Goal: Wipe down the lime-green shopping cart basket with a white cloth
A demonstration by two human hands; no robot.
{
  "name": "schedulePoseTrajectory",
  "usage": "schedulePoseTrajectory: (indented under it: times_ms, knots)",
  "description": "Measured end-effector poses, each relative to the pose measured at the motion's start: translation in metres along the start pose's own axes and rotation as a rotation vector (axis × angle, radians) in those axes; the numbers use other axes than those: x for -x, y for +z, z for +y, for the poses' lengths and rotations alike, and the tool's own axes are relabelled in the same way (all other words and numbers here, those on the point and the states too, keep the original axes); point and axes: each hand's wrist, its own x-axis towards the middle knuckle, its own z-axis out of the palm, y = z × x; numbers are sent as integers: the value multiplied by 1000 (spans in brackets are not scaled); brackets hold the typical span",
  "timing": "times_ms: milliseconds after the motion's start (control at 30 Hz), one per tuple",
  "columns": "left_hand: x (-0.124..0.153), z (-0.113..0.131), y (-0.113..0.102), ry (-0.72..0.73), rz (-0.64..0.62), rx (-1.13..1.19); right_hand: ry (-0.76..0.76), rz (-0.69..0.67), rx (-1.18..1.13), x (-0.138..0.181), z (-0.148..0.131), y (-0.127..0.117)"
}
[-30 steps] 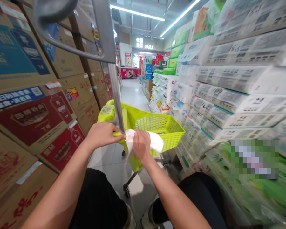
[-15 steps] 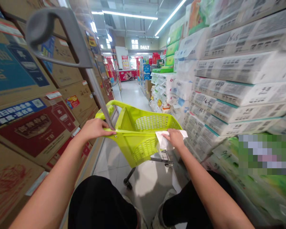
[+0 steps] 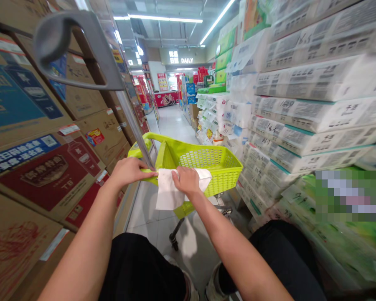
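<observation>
A yellow-green shopping cart (image 3: 225, 177) with perforated basket walls stands in front of me on black-wheeled legs. My left hand (image 3: 130, 171) is closed on the near left corner of its rim, beside the metal pole that carries a grey handle (image 3: 108, 50). A white cloth (image 3: 167, 194) hangs over the near rim and down the basket's side. Pressed on top of it, my right hand (image 3: 188, 180) grips the cloth against the rim, close to my left hand. The part of the rim under the cloth is hidden.
Stacked cardboard boxes (image 3: 47, 167) line the left side closely. On the right rise tall piles of white plastic-wrapped packs (image 3: 301, 113), with green packs lower down. The tiled aisle (image 3: 172, 121) runs ahead to a red counter (image 3: 166, 99). My knees flank the cart's near side.
My right hand has slid the cloth leftward along the rim, from the far right end toward my left hand. My left hand keeps its hold on the corner.
</observation>
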Motion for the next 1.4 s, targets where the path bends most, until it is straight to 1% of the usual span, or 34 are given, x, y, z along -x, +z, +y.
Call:
schedulePoseTrajectory:
  times_ms: [33,100,167,233,267,333,367,400,433,467,500,567,667,700,733,767,800,867,933,1000,1067,1133,1167,1233,1300,1333,1400]
  knots:
    - [0,-2,-1,15,-14,20,8,-42,32,1,15,-3]
    - [-1,-7,-4,41,-47,52,82,-101,110,7,54,-12]
    - [-2,-13,-7,48,-65,73,155,-130,189,15,98,-24]
    - [-4,-17,-8,44,-70,83,199,-161,247,23,138,-37]
    - [-5,-19,-8,34,-70,82,255,-172,274,26,156,-43]
    - [-7,-20,-7,-2,-58,63,388,-196,314,29,179,-52]
    - [-8,-20,-6,-22,-45,50,454,-206,324,29,184,-54]
    - [-8,-18,-5,-39,-31,38,503,-215,325,27,183,-55]
    - [-9,-14,-4,-50,-17,28,528,-223,318,24,176,-54]
    - [-9,-10,-3,-54,-6,21,526,-230,303,21,163,-52]
    - [-9,-5,-2,-52,4,15,500,-231,277,16,145,-48]
    - [-9,8,-1,-35,19,4,397,-208,199,7,95,-36]
    - [-9,26,0,-4,45,-6,271,-108,16,-6,20,-20]
    - [-8,29,0,3,52,-5,276,-84,-18,-8,3,-17]
    - [-8,31,0,7,59,0,276,-67,-41,-10,-8,-15]
    - [-8,31,0,14,63,6,275,-59,-48,-11,-11,-15]
    - [-8,29,0,25,63,13,268,-61,-40,-10,-8,-15]
    - [-10,21,-1,51,48,29,243,-88,13,-3,18,-20]
    - [-12,10,-2,69,28,36,256,-124,114,7,60,-28]
    - [-14,-2,-2,62,18,43,324,-144,239,20,106,-38]
    - [-15,-11,-2,49,18,64,363,-163,313,31,148,-48]
    - [-14,-18,-1,32,23,89,426,-189,345,39,179,-58]
    - [-13,-20,0,22,29,97,451,-200,354,42,189,-61]
    - [-11,-22,1,2,45,105,491,-203,372,45,198,-64]
    - [-10,-21,2,-11,55,102,518,-188,382,44,191,-63]
    - [-9,-20,2,-12,57,94,524,-182,378,42,182,-60]
    - [-9,-16,3,-10,55,61,485,-183,342,35,151,-51]
